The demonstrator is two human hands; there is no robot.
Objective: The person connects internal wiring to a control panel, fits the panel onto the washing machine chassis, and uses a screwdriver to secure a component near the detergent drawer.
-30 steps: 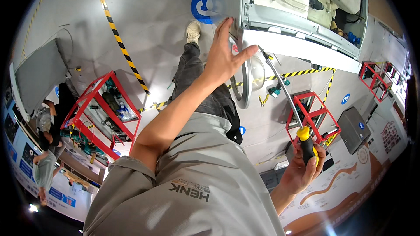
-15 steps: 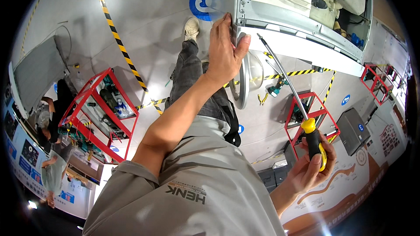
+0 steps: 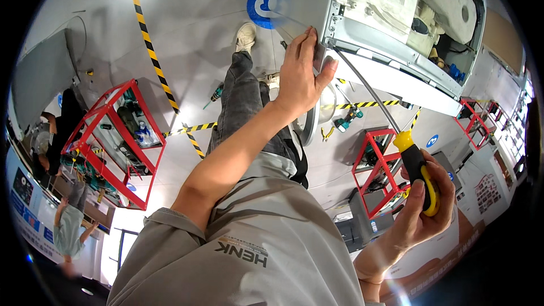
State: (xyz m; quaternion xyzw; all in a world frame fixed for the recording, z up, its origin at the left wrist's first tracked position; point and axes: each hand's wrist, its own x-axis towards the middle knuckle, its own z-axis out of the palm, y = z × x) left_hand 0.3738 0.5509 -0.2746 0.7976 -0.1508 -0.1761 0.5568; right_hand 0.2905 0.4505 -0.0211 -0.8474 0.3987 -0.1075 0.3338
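A washing machine [image 3: 396,73] stands at the upper right with its top off, baring the white parts inside. Its round door [image 3: 310,126] hangs below the white front panel. My left hand [image 3: 303,76] clasps the front left corner, fingers along the grey side and thumb at the front. In my right hand [image 3: 422,212] is a long screwdriver [image 3: 416,167] with a yellow and black handle. The shaft slants up to the left, and its tip meets the panel's upper edge by my left hand. Whether it sits in a screw is too small to tell.
A cordless drill [image 3: 347,119] and yellow pliers [image 3: 327,134] lie on the floor below the machine. Red-framed racks [image 3: 377,173] stand to the right, another tool rack [image 3: 116,141] to the left. Two people are at the far left. Striped tape [image 3: 148,45] marks the floor.
The screwdriver tip has come from just off the panel onto its upper edge near the corner. My left hand still holds the corner, and the view has shifted slightly.
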